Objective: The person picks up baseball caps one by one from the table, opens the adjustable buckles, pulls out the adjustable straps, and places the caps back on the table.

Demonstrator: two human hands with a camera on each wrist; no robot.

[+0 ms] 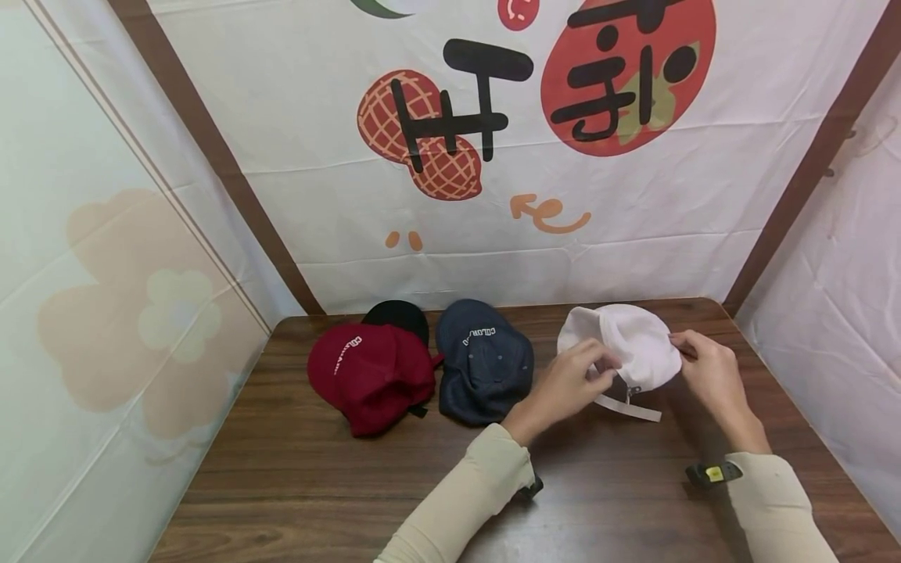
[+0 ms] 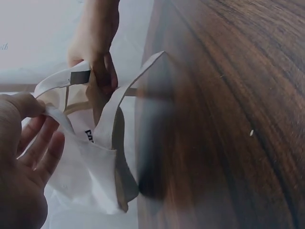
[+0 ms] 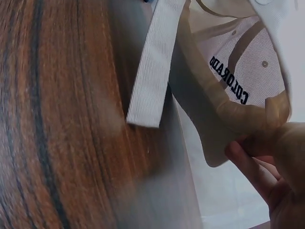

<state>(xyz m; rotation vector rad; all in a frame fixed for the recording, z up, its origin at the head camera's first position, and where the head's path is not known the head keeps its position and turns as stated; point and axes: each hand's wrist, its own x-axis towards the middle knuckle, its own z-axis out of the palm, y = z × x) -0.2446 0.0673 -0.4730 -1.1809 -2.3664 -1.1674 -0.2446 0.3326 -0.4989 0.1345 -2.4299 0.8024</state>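
A white cap [image 1: 637,340] is held up over the back right of the table, its inside showing in both wrist views. Dark COLORADO lettering [image 3: 228,81] is visible in the right wrist view. My left hand [image 1: 579,377] pinches the cap's rim between thumb and forefinger, its other fingers loosely bent. On the cap's right side, my right hand [image 1: 712,377] pinches the edge with thumb and fingers. A loose white strap [image 3: 155,67] hangs down with its end free. Near it dangles a small metal buckle [image 1: 633,389].
Left of the white cap lies a dark blue cap [image 1: 486,367]. Farther left, a dark red cap [image 1: 380,371] partly covers a black brim [image 1: 397,314]. They rest on a brown wooden table [image 1: 317,493], with printed white cloth [image 1: 296,141] behind and at the sides.
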